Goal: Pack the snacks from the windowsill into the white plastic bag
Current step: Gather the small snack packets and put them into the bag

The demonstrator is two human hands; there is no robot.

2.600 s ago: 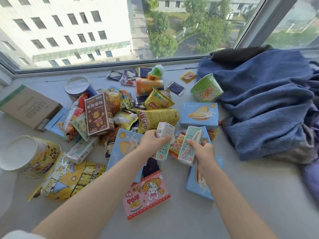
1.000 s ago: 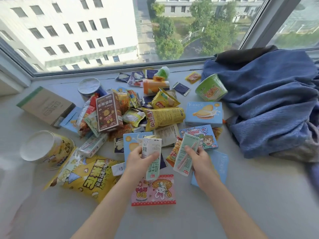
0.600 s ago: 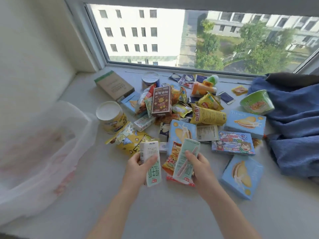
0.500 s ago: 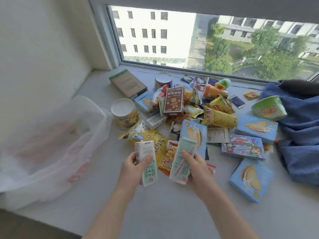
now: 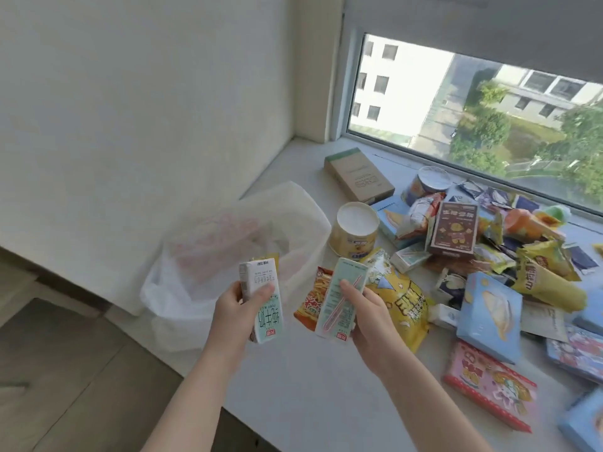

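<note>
My left hand [image 5: 233, 316] grips a small white-and-green milk carton [image 5: 262, 298], held upright over the near edge of the white plastic bag [image 5: 248, 243]. My right hand [image 5: 365, 316] grips a second milk carton [image 5: 339, 301] with a straw on its face, just right of the bag. The bag lies open on the left end of the windowsill [image 5: 310, 386], by the wall. A heap of snacks spreads to the right: a yellow chip bag [image 5: 404, 298], an orange snack packet [image 5: 310, 301], a brown box [image 5: 453, 228].
A white-lidded tub [image 5: 355, 230] stands beside the bag. A cardboard box [image 5: 357, 174] lies by the window. Blue boxes [image 5: 489, 316] and a pink box [image 5: 489, 383] lie at the right. The sill's front edge drops to a wooden floor [image 5: 65, 370] at the left.
Both hands have carried their milk cartons left from the snack heap to the bag. My view has swung left, so the bag, wall and floor now show.
</note>
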